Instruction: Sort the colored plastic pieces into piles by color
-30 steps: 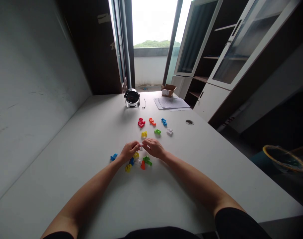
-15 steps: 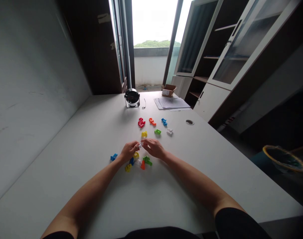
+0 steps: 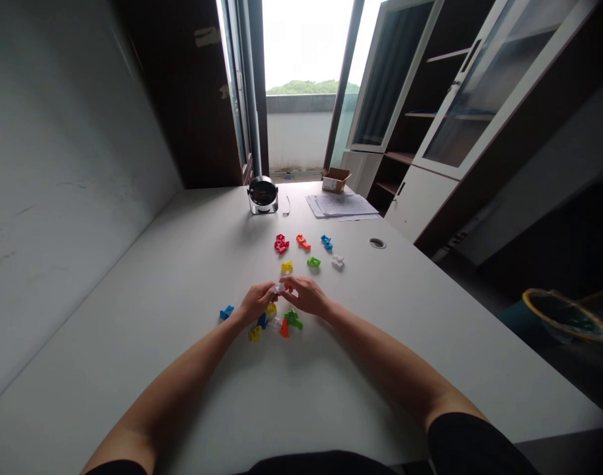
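Observation:
My left hand (image 3: 256, 300) and my right hand (image 3: 305, 294) meet over the white table (image 3: 183, 277), fingertips pinched together on a small white plastic piece (image 3: 280, 288). Under and behind the hands lies a heap of small coloured pieces: yellow (image 3: 254, 334), orange-red (image 3: 284, 328), green (image 3: 293, 319) and a blue one (image 3: 227, 312) off to the left. Farther out lie separate pieces in two rows: red (image 3: 281, 244), orange (image 3: 303, 242), blue (image 3: 326, 242), yellow (image 3: 286, 267), green (image 3: 313, 262) and white (image 3: 338, 262).
A small round desk fan (image 3: 262, 194) stands at the table's far end, with a stack of papers (image 3: 340, 205) and a small cardboard box (image 3: 335, 179) to its right. A cable hole (image 3: 377, 243) sits near the right edge. Cabinets stand on the right, a wall on the left.
The white piece between my fingertips has shifted slightly as my fingers worked it. Both hands stay in the same place.

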The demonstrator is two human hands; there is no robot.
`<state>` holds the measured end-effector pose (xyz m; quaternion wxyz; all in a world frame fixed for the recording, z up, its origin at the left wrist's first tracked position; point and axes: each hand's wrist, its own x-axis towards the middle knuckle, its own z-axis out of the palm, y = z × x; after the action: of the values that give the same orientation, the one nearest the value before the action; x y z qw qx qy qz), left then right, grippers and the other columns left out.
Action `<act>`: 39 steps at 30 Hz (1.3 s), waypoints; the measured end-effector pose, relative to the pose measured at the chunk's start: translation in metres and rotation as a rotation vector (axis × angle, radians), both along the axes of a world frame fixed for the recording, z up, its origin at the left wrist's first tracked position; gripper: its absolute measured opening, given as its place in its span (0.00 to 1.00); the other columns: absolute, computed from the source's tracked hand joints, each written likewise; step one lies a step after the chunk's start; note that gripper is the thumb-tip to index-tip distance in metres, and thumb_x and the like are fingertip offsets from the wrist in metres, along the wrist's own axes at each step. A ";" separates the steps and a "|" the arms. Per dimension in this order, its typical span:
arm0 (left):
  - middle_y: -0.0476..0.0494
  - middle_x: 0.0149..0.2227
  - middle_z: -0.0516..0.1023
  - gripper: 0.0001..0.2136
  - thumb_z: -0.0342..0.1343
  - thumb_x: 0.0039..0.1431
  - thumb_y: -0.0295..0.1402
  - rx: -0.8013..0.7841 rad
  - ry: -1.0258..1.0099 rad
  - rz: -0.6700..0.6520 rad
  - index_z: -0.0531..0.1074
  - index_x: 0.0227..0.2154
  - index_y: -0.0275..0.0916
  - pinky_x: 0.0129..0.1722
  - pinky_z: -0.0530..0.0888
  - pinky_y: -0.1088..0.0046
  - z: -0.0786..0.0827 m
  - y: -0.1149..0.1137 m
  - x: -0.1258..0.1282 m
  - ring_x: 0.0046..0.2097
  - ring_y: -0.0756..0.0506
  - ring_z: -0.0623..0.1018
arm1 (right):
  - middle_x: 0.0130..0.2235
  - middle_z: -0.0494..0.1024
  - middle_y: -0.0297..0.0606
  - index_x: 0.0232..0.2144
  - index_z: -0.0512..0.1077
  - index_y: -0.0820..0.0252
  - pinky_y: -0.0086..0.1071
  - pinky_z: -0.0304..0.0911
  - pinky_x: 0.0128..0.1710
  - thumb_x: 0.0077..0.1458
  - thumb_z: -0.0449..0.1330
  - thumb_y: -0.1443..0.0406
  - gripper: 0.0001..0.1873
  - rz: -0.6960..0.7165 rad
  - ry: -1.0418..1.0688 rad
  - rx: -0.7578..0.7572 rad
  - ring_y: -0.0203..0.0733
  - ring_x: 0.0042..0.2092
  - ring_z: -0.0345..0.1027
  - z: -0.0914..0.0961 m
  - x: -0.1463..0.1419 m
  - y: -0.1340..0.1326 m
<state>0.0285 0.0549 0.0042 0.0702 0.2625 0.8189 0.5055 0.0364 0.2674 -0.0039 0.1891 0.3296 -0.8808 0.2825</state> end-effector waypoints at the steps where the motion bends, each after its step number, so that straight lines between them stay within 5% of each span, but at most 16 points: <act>1: 0.48 0.28 0.76 0.20 0.44 0.67 0.45 -0.004 0.001 -0.005 0.73 0.29 0.36 0.30 0.65 0.80 0.000 0.000 0.000 0.29 0.51 0.71 | 0.37 0.79 0.37 0.48 0.68 0.58 0.28 0.59 0.35 0.65 0.57 0.59 0.13 -0.001 -0.003 0.002 0.35 0.33 0.70 0.000 0.000 0.000; 12: 0.49 0.28 0.74 0.15 0.50 0.65 0.44 0.004 0.025 0.021 0.71 0.32 0.38 0.31 0.67 0.79 -0.003 0.000 -0.002 0.31 0.51 0.72 | 0.31 0.76 0.35 0.37 0.68 0.59 0.27 0.55 0.33 0.65 0.57 0.55 0.13 -0.029 -0.028 -0.003 0.34 0.30 0.66 0.000 0.000 0.001; 21: 0.46 0.38 0.79 0.13 0.55 0.62 0.41 0.066 0.086 0.022 0.74 0.43 0.39 0.36 0.71 0.77 0.000 -0.001 -0.001 0.34 0.51 0.75 | 0.29 0.75 0.35 0.32 0.66 0.60 0.27 0.54 0.32 0.66 0.55 0.52 0.17 -0.047 -0.035 0.003 0.33 0.29 0.64 0.002 -0.001 0.003; 39: 0.46 0.34 0.78 0.14 0.53 0.64 0.44 0.065 0.083 0.067 0.76 0.38 0.38 0.37 0.71 0.77 0.000 0.000 0.000 0.35 0.50 0.74 | 0.29 0.74 0.36 0.32 0.66 0.60 0.28 0.53 0.32 0.70 0.49 0.56 0.17 -0.048 -0.025 0.015 0.35 0.30 0.64 0.001 -0.001 0.004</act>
<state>0.0283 0.0548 0.0043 0.0105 0.2579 0.8126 0.5226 0.0355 0.2715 -0.0032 0.1821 0.3062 -0.8929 0.2753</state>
